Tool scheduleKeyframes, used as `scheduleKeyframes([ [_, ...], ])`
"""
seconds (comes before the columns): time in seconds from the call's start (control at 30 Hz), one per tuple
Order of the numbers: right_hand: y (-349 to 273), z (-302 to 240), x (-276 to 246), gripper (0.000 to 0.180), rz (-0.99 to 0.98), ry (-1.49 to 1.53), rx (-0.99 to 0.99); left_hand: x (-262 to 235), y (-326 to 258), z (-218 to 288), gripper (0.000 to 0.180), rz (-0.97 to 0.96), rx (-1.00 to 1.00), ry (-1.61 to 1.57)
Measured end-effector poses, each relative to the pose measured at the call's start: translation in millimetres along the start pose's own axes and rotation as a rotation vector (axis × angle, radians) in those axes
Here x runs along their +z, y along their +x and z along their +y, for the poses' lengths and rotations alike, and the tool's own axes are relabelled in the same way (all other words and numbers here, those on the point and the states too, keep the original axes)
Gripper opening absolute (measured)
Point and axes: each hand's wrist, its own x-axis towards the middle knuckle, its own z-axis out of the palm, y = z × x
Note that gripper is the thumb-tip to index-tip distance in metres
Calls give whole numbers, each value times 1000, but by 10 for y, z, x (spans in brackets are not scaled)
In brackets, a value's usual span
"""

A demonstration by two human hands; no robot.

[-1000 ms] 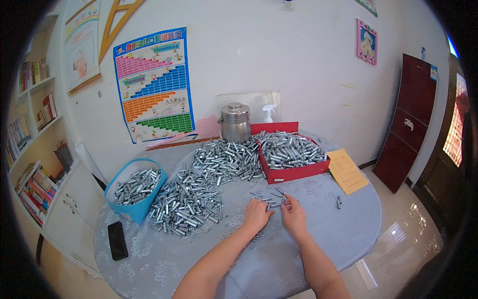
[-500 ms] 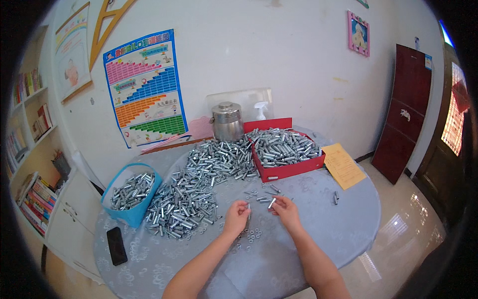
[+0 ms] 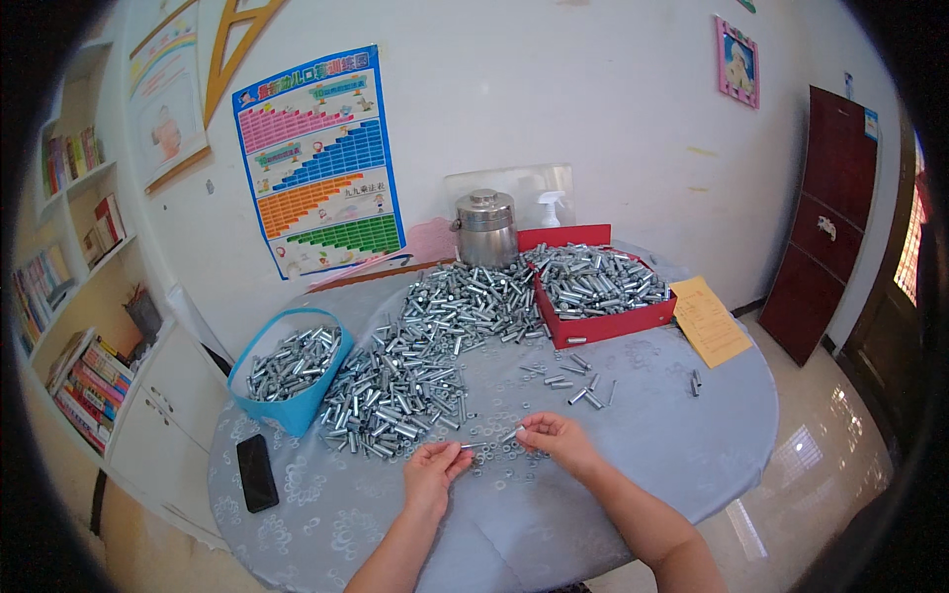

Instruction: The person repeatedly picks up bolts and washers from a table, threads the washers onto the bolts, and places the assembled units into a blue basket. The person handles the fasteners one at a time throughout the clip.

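Observation:
My left hand (image 3: 433, 476) pinches a thin metal screw (image 3: 474, 445), held roughly level and pointing right. Facing it, my right hand (image 3: 556, 441) holds a short silver metal sleeve (image 3: 510, 436) between thumb and fingertips. A small gap separates the two pieces. Just beyond and below the fingertips, small metal washers (image 3: 500, 484) lie scattered on the grey tablecloth (image 3: 633, 465). Past my right hand lie several loose sleeves (image 3: 578, 395) and a thin screw (image 3: 612, 392).
A large heap of metal sleeves (image 3: 405, 385) spreads across the table's left and back. More fill a blue basket (image 3: 297, 411) and a red box (image 3: 605, 329). A black phone (image 3: 257, 474), yellow paper (image 3: 714, 326), steel pot (image 3: 485, 232) and spray bottle (image 3: 550, 210) stand or lie around.
Both hands have moved left and nearer to me, over the washers, and have come closer together. The whole view has shifted slightly.

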Motion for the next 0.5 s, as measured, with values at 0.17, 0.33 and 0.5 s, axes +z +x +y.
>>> scheduleKeyframes([
  [0.17, -18, 55, 105, 23, -57, -27, -19, 31, -34, -31, 14, 7, -3, -50],
  [0.33, -14, 109, 132, 22, -63, -7, -48, -35, -12, -88, 13, -30, -15, -87],
  [0.5, -15, 141, 147, 19, -115, -74, -96, 43, -98, -61, 12, -34, -15, 15],
])
